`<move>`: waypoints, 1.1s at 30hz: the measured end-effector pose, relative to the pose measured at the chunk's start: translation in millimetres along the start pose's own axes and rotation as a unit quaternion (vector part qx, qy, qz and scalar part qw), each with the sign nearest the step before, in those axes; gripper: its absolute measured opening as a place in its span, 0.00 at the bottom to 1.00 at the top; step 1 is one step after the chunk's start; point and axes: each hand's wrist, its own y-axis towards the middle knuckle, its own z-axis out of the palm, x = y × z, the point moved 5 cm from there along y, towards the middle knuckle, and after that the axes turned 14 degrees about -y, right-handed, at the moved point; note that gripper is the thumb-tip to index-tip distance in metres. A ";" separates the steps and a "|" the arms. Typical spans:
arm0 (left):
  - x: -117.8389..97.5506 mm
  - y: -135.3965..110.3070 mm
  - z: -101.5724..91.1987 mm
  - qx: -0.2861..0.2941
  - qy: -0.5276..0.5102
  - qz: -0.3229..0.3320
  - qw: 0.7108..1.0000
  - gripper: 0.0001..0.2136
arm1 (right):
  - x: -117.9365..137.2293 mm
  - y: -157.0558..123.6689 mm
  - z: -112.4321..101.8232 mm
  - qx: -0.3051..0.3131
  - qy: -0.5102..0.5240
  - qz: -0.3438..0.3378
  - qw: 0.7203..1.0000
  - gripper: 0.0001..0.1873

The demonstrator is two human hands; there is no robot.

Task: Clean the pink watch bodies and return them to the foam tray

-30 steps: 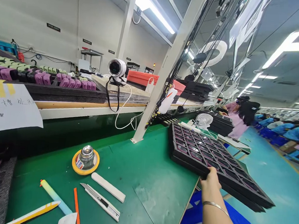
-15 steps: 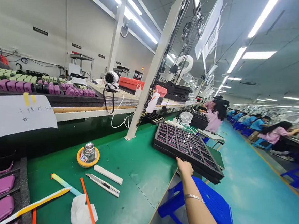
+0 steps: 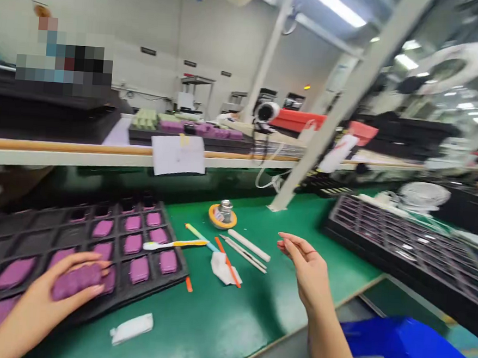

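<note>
My left hand [image 3: 57, 292] is closed around a purple case [image 3: 77, 279] over the near part of a black foam tray [image 3: 47, 223] that holds several purple cases in its pockets. My right hand [image 3: 307, 266] hovers above the green table [image 3: 229, 320] near its front edge, fingers loosely apart and holding nothing. To its right lies a second black tray [image 3: 401, 250] with rows of small pockets, apart from the hand.
Between the trays lie a toothbrush [image 3: 175, 244], a yellow tape roll with a metal weight [image 3: 223, 215], a white stick, a utility knife, an orange stick and crumpled tissue [image 3: 223, 266]. A slanted white post [image 3: 328, 125] rises behind. A blue stool [image 3: 415, 349] stands off the table's edge.
The view swung left. My right hand let go of the right-hand tray and drew back over the table. My left hand and the tray of purple cases came into view.
</note>
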 end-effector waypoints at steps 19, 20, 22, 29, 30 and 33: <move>4.4 -16.9 16.1 0.150 -0.192 0.054 0.968 0.26 | 158.3 -38.2 189.8 0.246 -0.354 -0.319 0.844 0.11; 5.4 -17.0 16.5 0.152 -0.202 0.056 0.966 0.26 | 158.7 -39.0 194.4 0.245 -0.347 -0.327 0.844 0.11; 6.7 -17.4 16.6 0.155 -0.221 0.058 0.961 0.27 | 156.7 -40.4 199.9 0.248 -0.326 -0.340 0.846 0.11; 4.2 -15.9 13.2 0.156 -0.233 0.072 0.957 0.27 | 140.9 -35.4 195.3 0.306 -0.214 -0.373 0.849 0.13; 4.1 -15.6 13.0 0.158 -0.229 0.074 0.958 0.27 | 139.5 -33.9 194.8 0.308 -0.200 -0.375 0.851 0.13; 4.9 -15.3 12.9 0.168 -0.223 0.079 0.957 0.27 | 140.5 -30.0 192.8 0.279 -0.168 -0.375 0.868 0.15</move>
